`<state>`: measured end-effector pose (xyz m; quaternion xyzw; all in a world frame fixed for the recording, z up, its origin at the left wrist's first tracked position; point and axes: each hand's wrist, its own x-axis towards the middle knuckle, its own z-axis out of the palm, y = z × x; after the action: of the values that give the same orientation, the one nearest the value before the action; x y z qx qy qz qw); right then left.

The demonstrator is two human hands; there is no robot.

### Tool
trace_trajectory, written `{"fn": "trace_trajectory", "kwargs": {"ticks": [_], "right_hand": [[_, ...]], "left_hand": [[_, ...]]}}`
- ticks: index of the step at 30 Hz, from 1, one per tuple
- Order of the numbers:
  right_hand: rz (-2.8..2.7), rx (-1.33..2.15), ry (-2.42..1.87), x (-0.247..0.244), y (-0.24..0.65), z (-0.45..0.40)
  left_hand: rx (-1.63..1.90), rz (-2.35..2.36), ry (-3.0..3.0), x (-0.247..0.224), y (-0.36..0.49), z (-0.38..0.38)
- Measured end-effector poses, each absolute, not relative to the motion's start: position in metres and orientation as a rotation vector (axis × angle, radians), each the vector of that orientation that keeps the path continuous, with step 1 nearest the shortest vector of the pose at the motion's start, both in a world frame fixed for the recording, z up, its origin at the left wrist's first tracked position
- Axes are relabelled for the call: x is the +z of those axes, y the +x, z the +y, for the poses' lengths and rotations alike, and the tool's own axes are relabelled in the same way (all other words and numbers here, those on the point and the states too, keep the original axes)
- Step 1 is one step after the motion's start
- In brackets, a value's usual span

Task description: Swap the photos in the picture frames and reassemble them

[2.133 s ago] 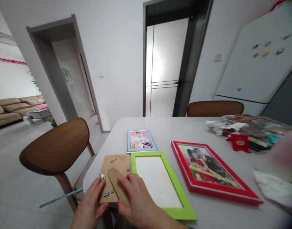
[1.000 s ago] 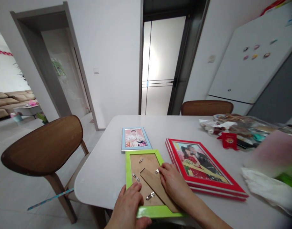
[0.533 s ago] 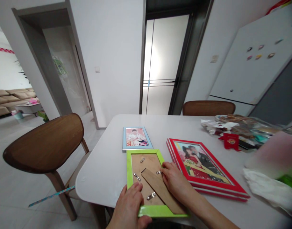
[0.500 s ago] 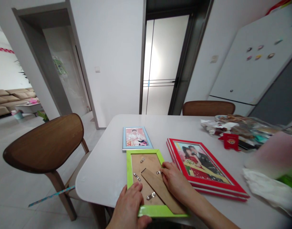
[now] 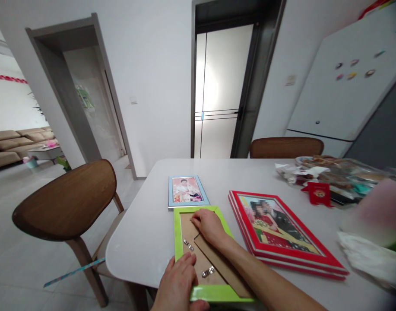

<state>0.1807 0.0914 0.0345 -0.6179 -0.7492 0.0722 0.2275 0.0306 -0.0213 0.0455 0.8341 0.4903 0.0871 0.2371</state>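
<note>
A lime-green picture frame [image 5: 177,229] lies face down at the table's near edge. Its brown backing board [image 5: 195,251] carries a slanted stand leg [image 5: 217,261] and small metal clips [image 5: 208,271]. At the lower left corner, my left hand [image 5: 176,283] grips the frame, fingers over the board and thumb at the near rim. My right hand [image 5: 210,226] reaches across the board to its far end, fingertips pinched at the top clip, which they hide. The right-side clip is also covered by that hand and forearm.
A blue photo frame [image 5: 187,191] lies just beyond the green one. To the right are stacked red frames [image 5: 282,224]. Plastic-wrapped items [image 5: 337,170], a red card [image 5: 318,194] and white cloth [image 5: 362,255] occupy the right side. A wooden chair [image 5: 68,198] stands left.
My right hand has moved from the right-side clip to the far clip. My left hand keeps its hold on the lower left corner. The view has shifted slightly.
</note>
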Motion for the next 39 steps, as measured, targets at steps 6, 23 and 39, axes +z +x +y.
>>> {"fn": "trace_trajectory", "kwargs": {"ticks": [6,23,39], "right_hand": [[-1.926,0.176,-1.889,0.025,0.180,0.115],[-2.285,0.305,-1.357,0.036,0.169,0.041],[-2.343,0.434,-1.163,0.044,0.200,0.003]], "left_hand": [[0.245,1.342,2.289,0.043,0.031,-0.020],[0.373,1.342,2.238,0.041,0.030,-0.024],[0.422,1.329,2.233,0.041,0.029,-0.026]]}}
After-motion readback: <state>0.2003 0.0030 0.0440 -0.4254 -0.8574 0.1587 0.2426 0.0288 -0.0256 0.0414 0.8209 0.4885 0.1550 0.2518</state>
